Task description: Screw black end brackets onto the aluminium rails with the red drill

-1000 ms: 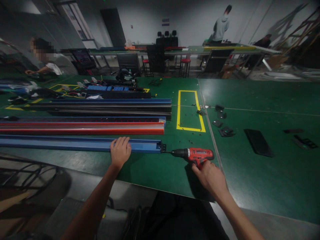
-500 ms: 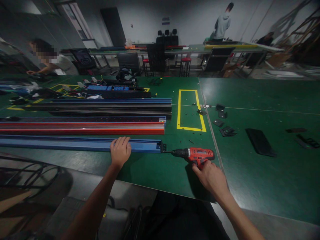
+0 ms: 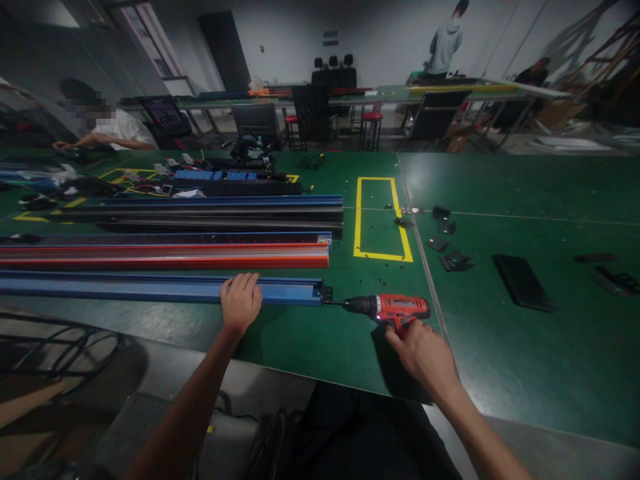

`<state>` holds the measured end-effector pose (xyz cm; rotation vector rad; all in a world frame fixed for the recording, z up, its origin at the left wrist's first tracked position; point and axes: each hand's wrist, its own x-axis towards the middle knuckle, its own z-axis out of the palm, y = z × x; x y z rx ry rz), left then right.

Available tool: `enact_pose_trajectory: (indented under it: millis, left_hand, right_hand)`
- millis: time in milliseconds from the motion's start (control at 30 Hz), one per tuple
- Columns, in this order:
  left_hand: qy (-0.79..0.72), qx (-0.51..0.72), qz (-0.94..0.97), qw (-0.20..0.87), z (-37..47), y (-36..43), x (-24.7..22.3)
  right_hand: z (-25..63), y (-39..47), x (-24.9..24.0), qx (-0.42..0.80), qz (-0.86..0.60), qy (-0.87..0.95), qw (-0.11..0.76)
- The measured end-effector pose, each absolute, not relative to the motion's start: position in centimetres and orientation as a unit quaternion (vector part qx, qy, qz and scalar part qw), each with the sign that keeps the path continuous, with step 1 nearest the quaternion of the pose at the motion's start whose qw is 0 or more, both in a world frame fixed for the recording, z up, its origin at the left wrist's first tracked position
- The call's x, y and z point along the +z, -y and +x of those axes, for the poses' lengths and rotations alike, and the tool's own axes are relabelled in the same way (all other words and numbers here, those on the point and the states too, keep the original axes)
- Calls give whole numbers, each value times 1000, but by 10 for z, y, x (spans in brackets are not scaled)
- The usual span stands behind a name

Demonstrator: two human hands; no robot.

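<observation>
Fingers of left hand [image 3: 241,301] flat on blue rail [image 3: 150,288], right hand [image 3: 425,353] gripping red drill [image 3: 395,308]

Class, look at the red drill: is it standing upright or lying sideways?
Lying sideways. The red drill points level at the blue rail's end cap, gripped by the right hand.

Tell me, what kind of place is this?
Probably a workshop or small factory floor. A right hand holds a red power drill against the end of a long blue rail that the left hand steadies on a big green worktable. More long rails lie behind.
</observation>
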<state>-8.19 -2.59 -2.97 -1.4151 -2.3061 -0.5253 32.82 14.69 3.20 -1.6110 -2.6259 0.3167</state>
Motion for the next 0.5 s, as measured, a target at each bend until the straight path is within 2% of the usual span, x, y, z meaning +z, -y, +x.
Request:
enact_pose_trajectory:
  millis: [500]
  left_hand:
    - [819,-171,-505,210,-83,25,-32]
  right_hand:
    - [330,-148,13,27,-509,860,27]
